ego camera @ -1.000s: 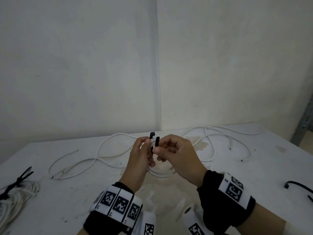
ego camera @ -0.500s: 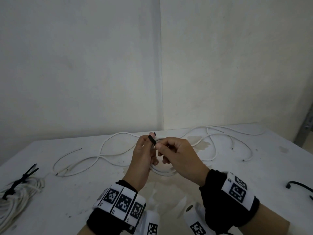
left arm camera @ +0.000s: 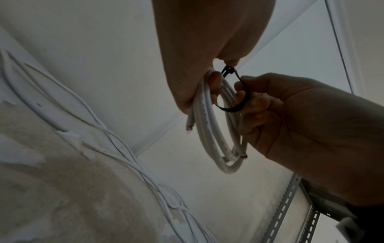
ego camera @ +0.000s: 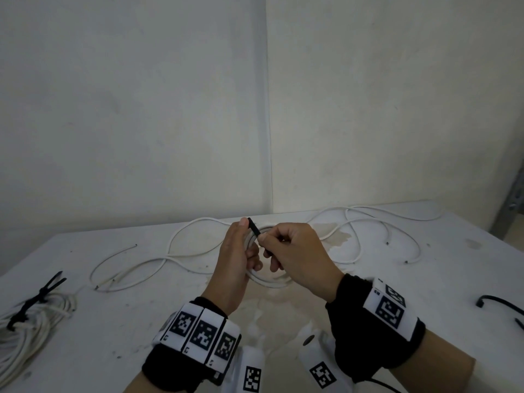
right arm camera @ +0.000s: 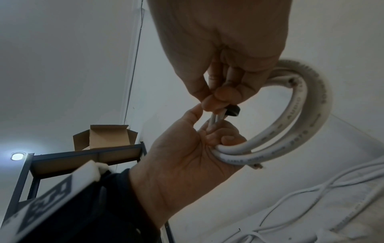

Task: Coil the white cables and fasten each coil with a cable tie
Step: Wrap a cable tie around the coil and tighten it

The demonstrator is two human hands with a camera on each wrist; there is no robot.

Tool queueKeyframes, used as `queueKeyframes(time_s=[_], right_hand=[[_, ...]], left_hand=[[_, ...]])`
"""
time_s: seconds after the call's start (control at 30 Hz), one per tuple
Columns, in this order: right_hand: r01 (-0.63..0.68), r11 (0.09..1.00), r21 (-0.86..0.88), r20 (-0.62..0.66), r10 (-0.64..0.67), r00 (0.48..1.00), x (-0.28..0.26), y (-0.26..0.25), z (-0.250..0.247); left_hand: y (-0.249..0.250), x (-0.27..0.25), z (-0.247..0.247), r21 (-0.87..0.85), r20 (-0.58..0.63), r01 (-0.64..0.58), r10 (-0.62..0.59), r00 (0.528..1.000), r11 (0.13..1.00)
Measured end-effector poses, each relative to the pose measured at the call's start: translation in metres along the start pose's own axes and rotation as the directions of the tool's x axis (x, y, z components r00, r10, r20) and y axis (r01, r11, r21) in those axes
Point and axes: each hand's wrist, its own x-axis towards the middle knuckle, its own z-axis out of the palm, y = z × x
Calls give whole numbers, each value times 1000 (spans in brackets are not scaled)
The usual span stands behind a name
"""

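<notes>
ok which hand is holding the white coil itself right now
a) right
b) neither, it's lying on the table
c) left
c: the left hand has its fingers curled round the white coil, while the right hand pinches the black cable tie.

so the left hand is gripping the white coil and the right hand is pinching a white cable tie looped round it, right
Not quite: the cable tie is black, not white. The left wrist view shows it dark against the white coil. The rest holds: the left hand grips the coil and the right hand pinches the tie looped round it.
</notes>
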Motion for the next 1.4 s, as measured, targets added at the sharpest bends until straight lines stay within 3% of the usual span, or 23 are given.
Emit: queueKeyframes(time_s=[0.27, 0.57, 0.9, 1.0, 1.17, 1.27, 1.33, 1.4], right_hand=[[-23, 1000, -14, 1, 23, 1000, 0, -1, 0], [42, 996, -77, -10, -43, 999, 4, -4, 1], [54, 990, -128, -10, -56, 998, 4, 5, 2], [76, 986, -145, -77, -88, 993, 7, 8, 9], [106, 994, -19, -103, -107, 989, 1, 7, 11], [182, 977, -115, -186, -201, 962, 5, 8, 1], [159, 965, -208, -111, -185, 976, 13, 9, -4], [94, 982, -161, 18, -92, 996, 19, 9, -6]], left_hand=[[0, -1, 0, 23, 15, -15, 14, 1000, 1000], [1, -1, -1, 14, -24, -32, 32, 999, 999], [-4, -7, 0, 90, -57, -112, 118, 991, 990], [-9, -7, 3, 120, -48, -132, 138, 989, 984], [-6, -4, -7, 150, -49, -159, 168, 985, 976], [-2, -1, -16, 152, -89, -146, 161, 983, 977], [-1, -1, -19, 211, -53, -142, 157, 986, 967], [0, -3, -18, 264, 13, -150, 152, 988, 953]])
